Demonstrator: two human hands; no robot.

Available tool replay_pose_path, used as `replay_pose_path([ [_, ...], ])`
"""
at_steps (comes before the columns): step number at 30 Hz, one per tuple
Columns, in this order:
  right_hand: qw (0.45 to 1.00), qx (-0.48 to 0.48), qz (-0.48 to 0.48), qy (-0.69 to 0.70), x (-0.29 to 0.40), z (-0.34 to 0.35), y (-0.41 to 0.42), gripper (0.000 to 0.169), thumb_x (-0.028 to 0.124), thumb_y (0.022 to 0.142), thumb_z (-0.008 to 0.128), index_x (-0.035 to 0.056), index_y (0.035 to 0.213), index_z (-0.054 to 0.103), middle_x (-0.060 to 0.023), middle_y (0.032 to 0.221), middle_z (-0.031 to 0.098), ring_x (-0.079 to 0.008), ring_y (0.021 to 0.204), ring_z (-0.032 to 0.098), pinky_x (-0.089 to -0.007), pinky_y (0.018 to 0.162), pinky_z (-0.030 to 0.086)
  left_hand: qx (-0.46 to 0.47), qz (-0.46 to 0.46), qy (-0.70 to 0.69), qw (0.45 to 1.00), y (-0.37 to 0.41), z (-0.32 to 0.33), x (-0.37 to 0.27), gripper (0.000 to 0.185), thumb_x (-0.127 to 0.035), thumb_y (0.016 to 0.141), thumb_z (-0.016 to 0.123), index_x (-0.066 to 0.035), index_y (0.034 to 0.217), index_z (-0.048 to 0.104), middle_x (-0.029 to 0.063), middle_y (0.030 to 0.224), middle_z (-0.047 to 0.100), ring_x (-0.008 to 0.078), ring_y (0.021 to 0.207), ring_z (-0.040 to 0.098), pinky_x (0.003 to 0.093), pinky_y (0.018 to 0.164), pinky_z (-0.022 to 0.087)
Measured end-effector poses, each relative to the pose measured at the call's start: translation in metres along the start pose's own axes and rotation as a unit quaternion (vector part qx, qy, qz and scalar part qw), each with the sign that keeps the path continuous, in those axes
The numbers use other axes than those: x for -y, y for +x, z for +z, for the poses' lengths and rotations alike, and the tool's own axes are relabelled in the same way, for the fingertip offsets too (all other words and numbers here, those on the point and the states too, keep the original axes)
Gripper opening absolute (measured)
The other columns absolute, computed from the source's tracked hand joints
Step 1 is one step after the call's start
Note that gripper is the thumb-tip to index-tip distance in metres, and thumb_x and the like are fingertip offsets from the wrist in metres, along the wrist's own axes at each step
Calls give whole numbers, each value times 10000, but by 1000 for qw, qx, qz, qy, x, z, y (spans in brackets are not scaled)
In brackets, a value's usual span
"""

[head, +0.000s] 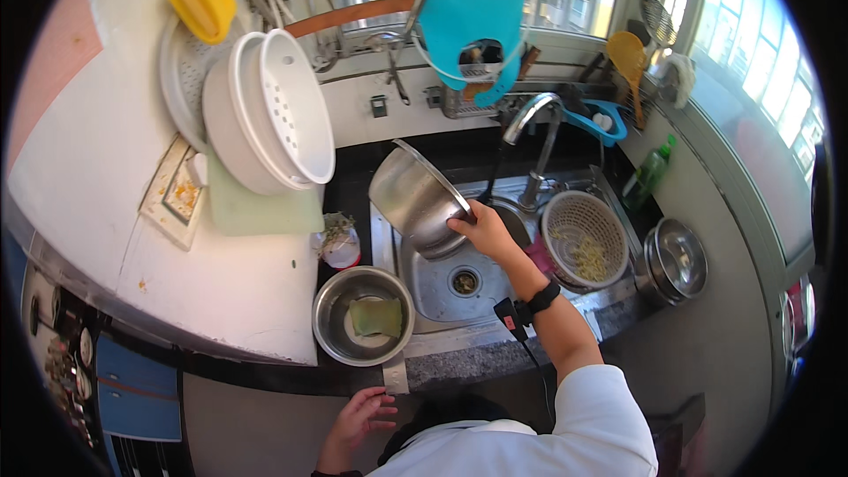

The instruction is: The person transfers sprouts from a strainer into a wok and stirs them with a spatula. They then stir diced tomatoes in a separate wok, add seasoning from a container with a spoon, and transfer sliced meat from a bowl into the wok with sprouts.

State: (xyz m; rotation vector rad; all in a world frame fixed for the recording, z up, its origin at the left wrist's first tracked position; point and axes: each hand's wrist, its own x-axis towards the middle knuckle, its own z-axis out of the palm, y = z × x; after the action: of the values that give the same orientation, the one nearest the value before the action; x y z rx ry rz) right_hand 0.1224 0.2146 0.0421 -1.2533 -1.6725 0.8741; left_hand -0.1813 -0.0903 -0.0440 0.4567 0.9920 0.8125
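My right hand (483,228) grips the rim of a large stainless steel bowl (421,202), which is tilted on its side above the left part of the sink (437,291). My left hand (361,417) is low, in front of the counter edge, with its fingers apart and nothing in it. Just beyond it a steel basin (321,331) sits on the counter, with a green cloth or pad (376,317) inside. To the right of the sink's drain (464,281), a grey plastic colander (619,238) holds pale yellowish food scraps or sprouts.
A chrome faucet (540,146) arches behind the sink. Stacked metal bowls (682,258) and a green bottle (648,179) stand at the right. White plastic basins (232,112) hang at the left above a pale green board (265,215). A plant in a jar (340,245) stands left of the sink.
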Motion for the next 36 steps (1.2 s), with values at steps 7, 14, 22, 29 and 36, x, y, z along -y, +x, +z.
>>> replay_pose_path([
  [7, 984, 59, 38, 165, -30, -95, -112, 240, 198, 810, 715, 18, 895, 581, 49, 762, 523, -51, 703, 446, -200, 634, 378, 156, -98, 143, 972, 36, 43, -23, 358, -155, 948, 471, -54, 1285, 407, 140, 1214, 498, 270, 1071, 554, 424, 813, 532],
  [14, 899, -63, 51, 431, -90, -164, -232, 500, 187, 787, 729, -4, 1195, 512, -39, 1104, 602, -127, 1002, 551, -302, 867, 438, 156, -74, 170, 970, 63, 103, -37, 357, -133, 936, 479, -45, 1277, 424, 166, 1200, 511, 288, 1057, 562, 438, 799, 529],
  [22, 711, -295, 108, 630, -155, -181, -239, 451, 373, 973, 383, 46, 1279, 436, -89, 1285, 504, -264, 1132, 512, -442, 970, 403, 181, -85, 181, 963, 101, 170, -26, 363, -166, 947, 483, -56, 1287, 418, 138, 1204, 512, 257, 1067, 557, 418, 825, 528],
  [29, 574, -364, 156, 717, -215, -213, -182, 483, 409, 970, 367, 43, 1275, 445, -95, 1289, 493, -250, 1127, 508, -395, 997, 384, 161, -69, 163, 971, 107, 201, -9, 363, -155, 942, 480, -54, 1284, 416, 148, 1199, 513, 270, 1062, 559, 422, 817, 525],
  [36, 606, -401, 189, 661, -255, -242, -173, 472, 375, 984, 359, 41, 1315, 390, -112, 1329, 435, -260, 1165, 463, -410, 1008, 371, 99, -60, 154, 981, 99, 203, 7, 353, -161, 942, 473, -58, 1276, 424, 156, 1188, 523, 277, 1042, 569, 411, 793, 536],
])
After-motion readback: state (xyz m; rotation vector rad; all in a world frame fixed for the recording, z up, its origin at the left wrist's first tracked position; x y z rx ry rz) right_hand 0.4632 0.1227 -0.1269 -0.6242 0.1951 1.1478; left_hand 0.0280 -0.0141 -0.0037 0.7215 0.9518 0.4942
